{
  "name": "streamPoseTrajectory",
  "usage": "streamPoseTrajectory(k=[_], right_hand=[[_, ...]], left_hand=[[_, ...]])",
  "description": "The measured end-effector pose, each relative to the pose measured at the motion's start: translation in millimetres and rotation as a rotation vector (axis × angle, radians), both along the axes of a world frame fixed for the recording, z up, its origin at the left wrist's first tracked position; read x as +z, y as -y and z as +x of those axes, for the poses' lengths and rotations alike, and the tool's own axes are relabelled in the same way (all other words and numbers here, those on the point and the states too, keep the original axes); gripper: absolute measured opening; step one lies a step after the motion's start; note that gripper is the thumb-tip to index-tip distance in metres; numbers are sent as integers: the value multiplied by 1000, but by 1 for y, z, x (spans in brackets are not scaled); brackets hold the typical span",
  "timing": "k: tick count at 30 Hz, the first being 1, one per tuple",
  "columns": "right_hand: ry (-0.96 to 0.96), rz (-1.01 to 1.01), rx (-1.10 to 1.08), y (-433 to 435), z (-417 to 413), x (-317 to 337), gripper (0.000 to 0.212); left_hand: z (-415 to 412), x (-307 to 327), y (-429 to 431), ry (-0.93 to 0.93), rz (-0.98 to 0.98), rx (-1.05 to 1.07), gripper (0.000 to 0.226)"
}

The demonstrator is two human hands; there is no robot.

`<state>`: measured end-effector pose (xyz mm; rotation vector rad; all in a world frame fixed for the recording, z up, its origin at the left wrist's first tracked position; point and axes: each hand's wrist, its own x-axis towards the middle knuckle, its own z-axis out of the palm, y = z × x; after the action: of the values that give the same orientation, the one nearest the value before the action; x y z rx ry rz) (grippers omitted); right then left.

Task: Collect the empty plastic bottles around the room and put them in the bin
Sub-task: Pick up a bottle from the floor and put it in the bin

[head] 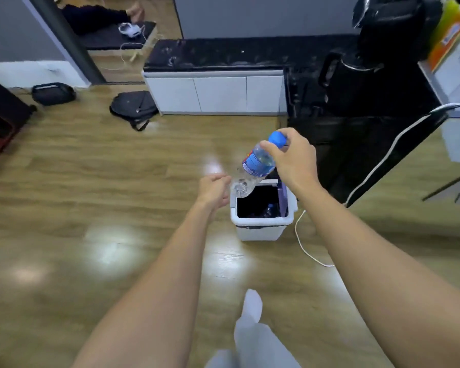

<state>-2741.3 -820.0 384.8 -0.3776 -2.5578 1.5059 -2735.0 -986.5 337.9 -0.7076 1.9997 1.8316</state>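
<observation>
Fingers hang loose on my left hand (214,191), holding nothing, just beside the base of the bottle (252,168). Trouble spot right here — that base hovers over the left rim of the bin (260,232), not the middle, so letting go now could clip the rim and send it skittering over the floor (91,181). Bottle's tilted, base low, cap (277,139) high to the right — and there my right hand (292,160) pinches the neck, fingertips curled just under the cap.
</observation>
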Motion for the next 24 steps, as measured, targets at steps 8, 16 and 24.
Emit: streamPoseTrajectory(k=[8, 16, 24], right_hand=[[307, -21, -179, 4, -105, -152, 31], [615, 40, -238, 14, -166, -310, 37], [728, -114, -307, 13, -169, -339, 44]], left_hand=[[-115, -106, -40, 156, -4, -319, 23], [-195, -237, -45, 340, -90, -528, 37], [-222, -272, -57, 418, -108, -585, 39]])
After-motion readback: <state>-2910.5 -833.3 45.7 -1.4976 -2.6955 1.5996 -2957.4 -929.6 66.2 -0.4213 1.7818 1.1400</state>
